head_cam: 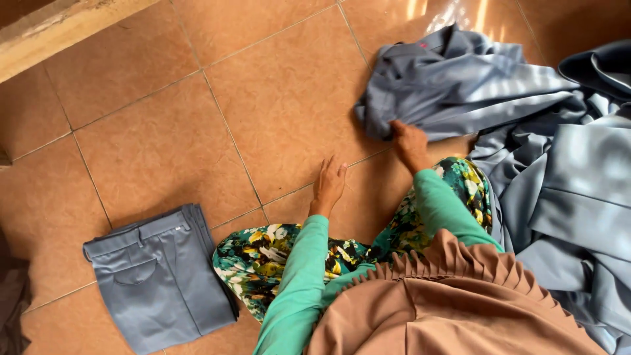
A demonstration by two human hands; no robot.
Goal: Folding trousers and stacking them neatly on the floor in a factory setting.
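Head view looks down on a person seated on a floor of square orange-brown tiles. Taking the crumpled heap of grey-blue woven garments as landmark: the right hand sits at the heap's near edge, its fingers curled down and pinching a fold of the cloth. The left hand lies just short of the heap, to its left, flat on the tile with fingers spread and loose, holding nothing. A neatly folded pair of grey trousers lies well apart from the heap, far left of the floral-print skirt. More grey-blue fabric spreads right of the heap.
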